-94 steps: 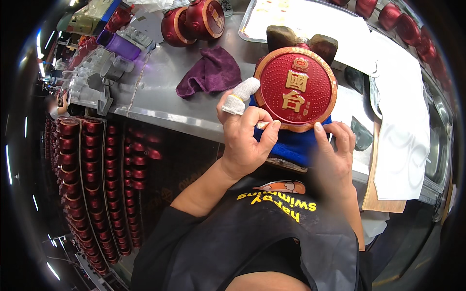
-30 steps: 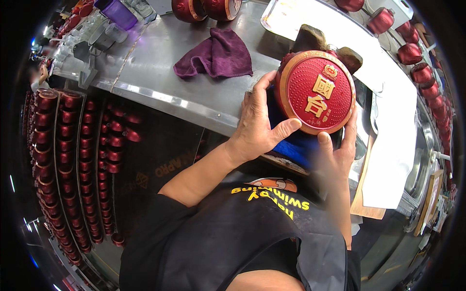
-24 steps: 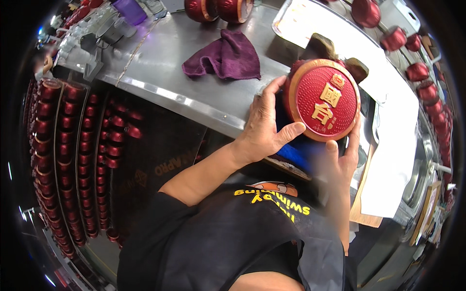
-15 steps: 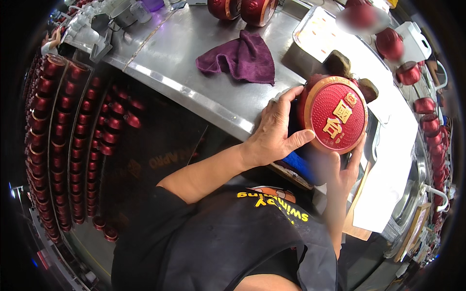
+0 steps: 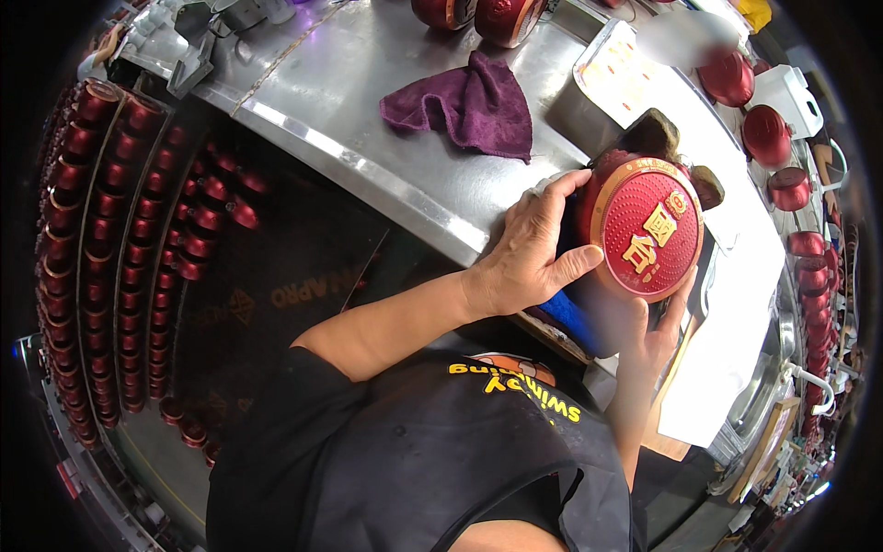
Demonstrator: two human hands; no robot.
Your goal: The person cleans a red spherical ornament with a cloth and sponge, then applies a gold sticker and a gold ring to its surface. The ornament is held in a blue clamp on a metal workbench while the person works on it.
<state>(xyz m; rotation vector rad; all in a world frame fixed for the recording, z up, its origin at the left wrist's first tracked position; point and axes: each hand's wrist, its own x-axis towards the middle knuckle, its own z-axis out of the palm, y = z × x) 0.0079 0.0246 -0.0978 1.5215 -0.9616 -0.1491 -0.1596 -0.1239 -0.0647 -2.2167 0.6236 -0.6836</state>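
left hand (image 5: 526,248) | right hand (image 5: 651,348) | both gripping 1 red bottle (image 5: 651,230) | 1 purple cloth (image 5: 478,109)

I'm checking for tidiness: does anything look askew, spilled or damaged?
Only the purple cloth stands out: it lies crumpled on the metal table, not folded. No clear spill shows, and the held red jar looks undamaged.

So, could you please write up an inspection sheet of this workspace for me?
Surface: metal table, shiny, with a seam at the left.
Job's things: round red vessel, gold-coloured rim, tilted; blue cloth just below it.
Clutter: crumpled purple cloth; two more red vessels at the top edge; tray with a pale, spotted inside.
Hands: left hand on the vessel's left side, right hand at its lower right, partly blurred.
Cables: nothing seen.
Surroundings: rows of red vessels at left; white jug at upper right.
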